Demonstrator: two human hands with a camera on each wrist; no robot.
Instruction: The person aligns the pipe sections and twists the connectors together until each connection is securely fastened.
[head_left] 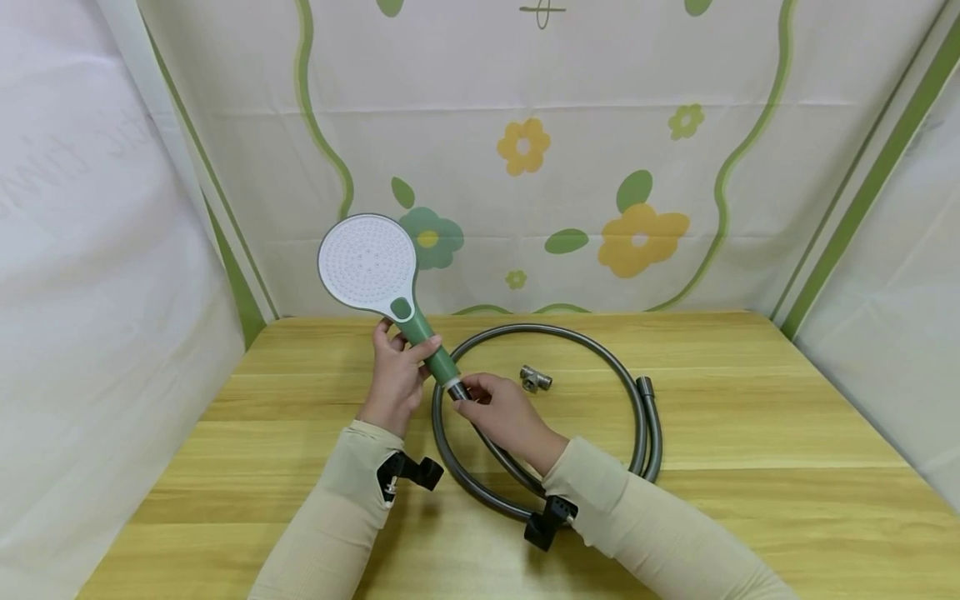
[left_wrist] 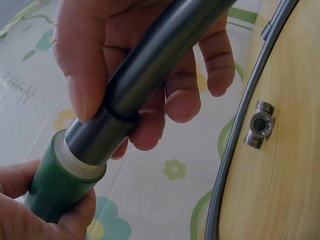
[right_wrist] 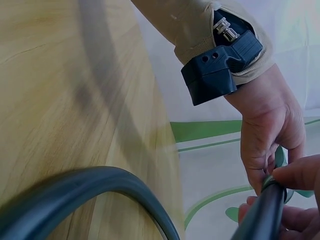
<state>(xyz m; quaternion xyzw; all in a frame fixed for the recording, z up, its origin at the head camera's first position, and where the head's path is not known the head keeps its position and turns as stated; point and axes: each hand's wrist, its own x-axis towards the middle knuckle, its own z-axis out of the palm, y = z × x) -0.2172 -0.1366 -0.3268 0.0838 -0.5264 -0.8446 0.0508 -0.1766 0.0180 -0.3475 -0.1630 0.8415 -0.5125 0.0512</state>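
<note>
The right hand (head_left: 513, 421) pinched the grey hose's (head_left: 525, 328) end collar (left_wrist: 101, 137) between thumb and forefinger, at the white ring (left_wrist: 80, 166) of the green handle (head_left: 443, 366). Just beyond, the left hand's (head_left: 397, 375) fingers wrapped the handle, the spray face (head_left: 367, 260) above them. Farther back, a metal tee (head_left: 536, 380) lay inside the hose's loop.

Smooth plastic is seen on the shower head (head_left: 367, 262), gloss on the hose (right_wrist: 102, 180), shiny metal on the fitting (head_left: 536, 379).

A metal T-fitting (head_left: 535, 380) lies on a wood-grain table (head_left: 738, 417); behind it stands a flower-printed white backdrop (head_left: 457, 150).
</note>
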